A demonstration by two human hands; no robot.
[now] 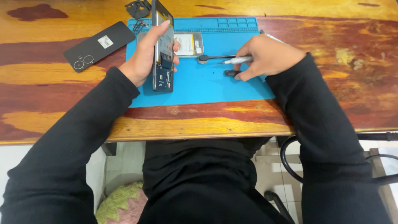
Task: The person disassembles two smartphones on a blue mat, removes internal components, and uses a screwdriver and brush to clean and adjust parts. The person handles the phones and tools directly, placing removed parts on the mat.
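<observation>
My left hand (145,58) was wrapped around the opened phone (162,49), holding it up on its long edge over the left part of the blue mat (207,89), thumb along the near side and fingertips curled over the top so the exposed insides faced right. My right hand (265,56) was closed on a slim silver tool (237,60), pinched between thumb and fingers, tip pointing left toward the middle of the mat. Under that hand's fingertips sat a small dark part (231,73), touching or just about touching them, couldn't really tell which. A black spudger-type tool (213,58) lay flat on the mat just left of the silver tip. The battery (188,45) was lying behind the phone near the mat's far edge, partly hidden by it. The phone's black back cover (99,46) was off on the wooden surface (62,83) to the left, camera rings facing up, well apart from the mat. A dark plastic piece (138,8) sat just past the mat's far left corner.
</observation>
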